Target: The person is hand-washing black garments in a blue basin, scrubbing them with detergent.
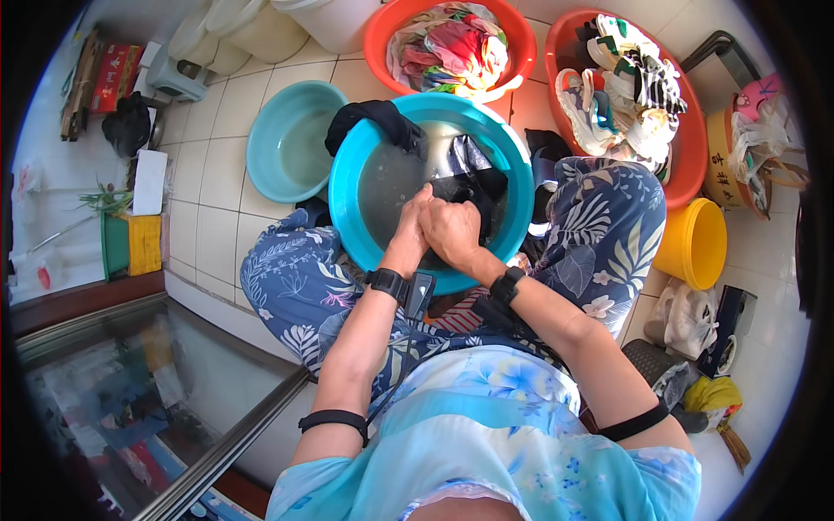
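My left hand [409, 225] and my right hand [454, 229] are pressed together over the near half of a turquoise plastic basin [343, 211]. Both are curled on a wet black garment [482, 185], which spreads out beyond and beneath them; their fingertips are hidden. A shiny silvery patch lies on the garment's far part. Cloudy grey water [388, 185] fills the basin around it. Another dark cloth [371, 124] hangs over the basin's far left rim, one end dipping into the water.
A smaller blue-green basin [260, 150] of water stands at left. Beyond are a red basin [376, 49] of colourful cloths and a red tub [694, 150] of shoes. A yellow bucket [707, 244] is beside my right knee. A glass-topped case [215, 371] stands at near left.
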{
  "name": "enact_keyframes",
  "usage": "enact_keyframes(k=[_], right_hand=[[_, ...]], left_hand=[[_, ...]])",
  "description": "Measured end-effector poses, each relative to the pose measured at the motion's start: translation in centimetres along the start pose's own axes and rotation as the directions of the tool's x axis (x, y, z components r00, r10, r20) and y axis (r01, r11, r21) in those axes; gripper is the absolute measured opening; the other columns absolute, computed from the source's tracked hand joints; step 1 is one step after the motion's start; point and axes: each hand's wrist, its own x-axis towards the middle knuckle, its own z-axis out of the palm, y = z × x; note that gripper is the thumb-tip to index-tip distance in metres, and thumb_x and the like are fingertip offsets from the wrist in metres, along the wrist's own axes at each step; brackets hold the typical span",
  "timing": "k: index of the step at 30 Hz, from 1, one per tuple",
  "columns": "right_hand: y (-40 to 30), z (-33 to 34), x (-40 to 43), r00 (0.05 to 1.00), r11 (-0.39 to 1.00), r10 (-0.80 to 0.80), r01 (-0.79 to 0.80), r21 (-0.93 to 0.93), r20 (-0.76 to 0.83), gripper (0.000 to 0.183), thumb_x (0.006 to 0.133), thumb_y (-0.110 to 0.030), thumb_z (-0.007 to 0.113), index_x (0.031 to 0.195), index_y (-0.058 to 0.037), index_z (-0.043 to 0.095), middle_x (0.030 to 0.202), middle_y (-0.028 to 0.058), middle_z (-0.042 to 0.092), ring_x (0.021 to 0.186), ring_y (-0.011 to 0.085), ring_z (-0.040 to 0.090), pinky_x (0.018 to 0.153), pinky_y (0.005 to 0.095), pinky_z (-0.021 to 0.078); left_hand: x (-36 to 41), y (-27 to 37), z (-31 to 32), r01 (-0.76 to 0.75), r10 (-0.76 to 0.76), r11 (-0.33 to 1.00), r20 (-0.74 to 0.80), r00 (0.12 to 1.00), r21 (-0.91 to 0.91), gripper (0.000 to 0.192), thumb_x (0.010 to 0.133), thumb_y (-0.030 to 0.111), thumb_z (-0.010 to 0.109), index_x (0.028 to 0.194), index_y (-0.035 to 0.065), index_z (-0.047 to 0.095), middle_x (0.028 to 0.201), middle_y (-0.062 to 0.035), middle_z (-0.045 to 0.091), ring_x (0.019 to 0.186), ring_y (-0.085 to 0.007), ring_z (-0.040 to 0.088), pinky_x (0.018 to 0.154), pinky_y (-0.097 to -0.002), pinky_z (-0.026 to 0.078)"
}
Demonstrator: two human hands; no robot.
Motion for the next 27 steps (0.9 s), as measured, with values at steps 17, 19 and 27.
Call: enact_keyframes(k=[17,19,27], right_hand=[[7.9,-3.1,2.9,0.724,0.518,0.249,-0.661,0.543,0.643,0.046,0.086,-0.042,0.053,0.088,0.0038,0.061,0.083,0.0097,0.061,0.084,0.0172,0.054,0.081,0.0292,0.0395],[8.6,-2.9,2.8,0.767,0.729,-0.05,-0.409,0.548,0.639,0.035,0.081,-0.031,0.063,0.087,0.0033,0.059,0.082,0.0081,0.06,0.082,0.0164,0.054,0.08,0.0281,0.0401],[-0.2,-3.8,2.2,0.933,0.817,0.251,-0.348,0.459,0.259,0.035,0.08,-0.03,0.058,0.064,0.0012,0.056,0.056,0.0187,0.054,0.053,0.0302,0.057,0.053,0.0417,0.043]], left_hand=[[-2.3,5.0,2.1,-0.351,0.286,0.827,0.207,0.935,0.44,0.015,0.079,0.009,0.062,0.066,0.0065,0.055,0.068,0.0058,0.05,0.068,-0.0028,0.044,0.063,-0.0198,0.034],[-2.4,5.8,1.8,-0.398,0.364,0.856,0.163,0.917,0.33,0.015,0.078,0.008,0.063,0.065,0.007,0.055,0.068,0.0051,0.05,0.07,-0.0035,0.045,0.065,-0.0205,0.034],[-0.7,3.6,0.2,-0.339,0.365,0.903,-0.054,0.93,0.263,0.022,0.087,0.024,0.06,0.072,0.0096,0.052,0.067,0.0036,0.047,0.064,-0.007,0.044,0.059,-0.0222,0.037]])
